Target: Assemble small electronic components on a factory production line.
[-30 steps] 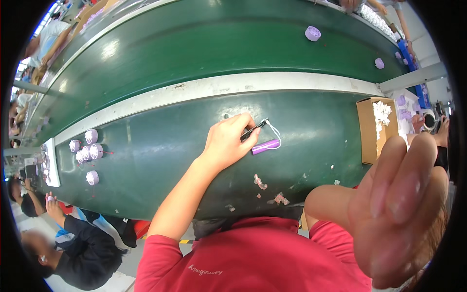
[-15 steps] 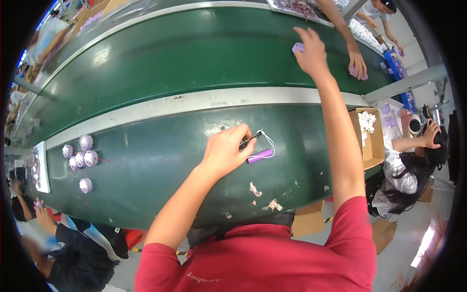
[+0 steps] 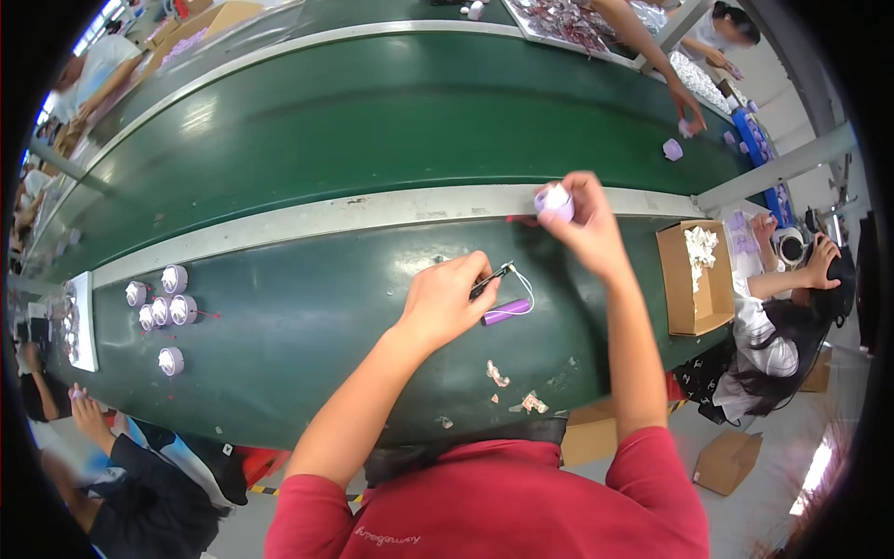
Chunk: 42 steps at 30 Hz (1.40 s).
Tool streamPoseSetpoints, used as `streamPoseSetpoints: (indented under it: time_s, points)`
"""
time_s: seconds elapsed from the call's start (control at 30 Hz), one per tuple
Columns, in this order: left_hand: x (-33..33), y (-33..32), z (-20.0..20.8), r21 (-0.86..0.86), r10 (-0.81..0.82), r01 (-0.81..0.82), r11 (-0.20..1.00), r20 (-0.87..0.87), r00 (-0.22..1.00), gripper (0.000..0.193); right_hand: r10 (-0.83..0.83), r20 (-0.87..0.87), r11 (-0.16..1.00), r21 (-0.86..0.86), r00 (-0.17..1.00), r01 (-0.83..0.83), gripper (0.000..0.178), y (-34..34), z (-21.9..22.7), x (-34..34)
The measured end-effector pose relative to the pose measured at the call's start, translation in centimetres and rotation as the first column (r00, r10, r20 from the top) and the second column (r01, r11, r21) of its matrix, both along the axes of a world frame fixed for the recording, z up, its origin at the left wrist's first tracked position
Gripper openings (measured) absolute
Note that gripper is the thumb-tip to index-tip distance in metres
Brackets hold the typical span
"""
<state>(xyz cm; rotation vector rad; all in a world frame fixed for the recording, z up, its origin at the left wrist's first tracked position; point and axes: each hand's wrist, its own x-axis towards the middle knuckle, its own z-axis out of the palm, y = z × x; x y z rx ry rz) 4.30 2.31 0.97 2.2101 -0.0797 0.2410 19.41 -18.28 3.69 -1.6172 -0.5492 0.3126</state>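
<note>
My left hand (image 3: 445, 296) is closed on a small dark strip (image 3: 484, 282) just above the green work surface (image 3: 307, 307). White wires run from the strip's end to a purple cylindrical battery cell (image 3: 507, 312) lying beside the fingers. Over the pale rail, my right hand (image 3: 592, 228) grips a small lilac round casing (image 3: 553, 203) with a white middle; red wire trails from its left side. Several similar lilac casings (image 3: 183, 309) with white middles stand in a cluster on the left, some with thin red wires.
Beyond the rail runs a green conveyor belt (image 3: 372, 121), with a lilac casing (image 3: 672, 149) near a co-worker's hand (image 3: 689, 110). A cardboard box (image 3: 680, 289) with crumpled white pieces stands at right. Paper scraps (image 3: 531, 403) lie near my front edge. Other people sit on both sides.
My right hand has come back from over the belt to the rail, bringing the lilac casing. My left hand keeps its hold on the dark strip. The co-worker's hand has moved away from a casing.
</note>
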Motion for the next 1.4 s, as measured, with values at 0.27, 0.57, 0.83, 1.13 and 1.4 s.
streamPoseSetpoints:
  time_s: [0.27, 0.57, 0.83, 1.13, 1.4]
  points:
    - [0.2, 0.3, 0.6, 0.013, -0.016, 0.017, 1.000, -0.063, 0.998, 0.020, 0.039, 0.474, 0.892, -0.413, 0.880, 0.182, 0.088, -1.1, -1.1, -2.5]
    - [0.2, -0.4, -0.3, -0.011, 0.140, -0.140, 0.990, 0.033, 0.990, 0.021, -0.063, 0.512, 0.913, -0.316, 0.857, 0.257, 0.029, 0.4, 0.0, -6.6]
    - [0.0, -1.1, -0.6, -0.022, 0.307, -0.307, 0.952, 0.109, 0.945, 0.020, 0.001, 0.593, 0.896, -0.359, 0.805, 0.263, 0.016, 1.8, -2.8, -6.1]
    - [0.0, -0.9, -0.3, -0.035, 0.325, -0.323, 0.946, 0.135, 0.936, 0.020, 0.007, 0.605, 0.934, -0.289, 0.796, 0.211, 0.014, 3.0, -2.8, -6.3]
    - [0.1, -0.9, -0.9, -0.052, 0.333, -0.329, 0.943, 0.135, 0.933, 0.019, -0.039, 0.473, 0.931, -0.302, 0.880, 0.204, 0.011, 3.8, -2.5, -7.3]
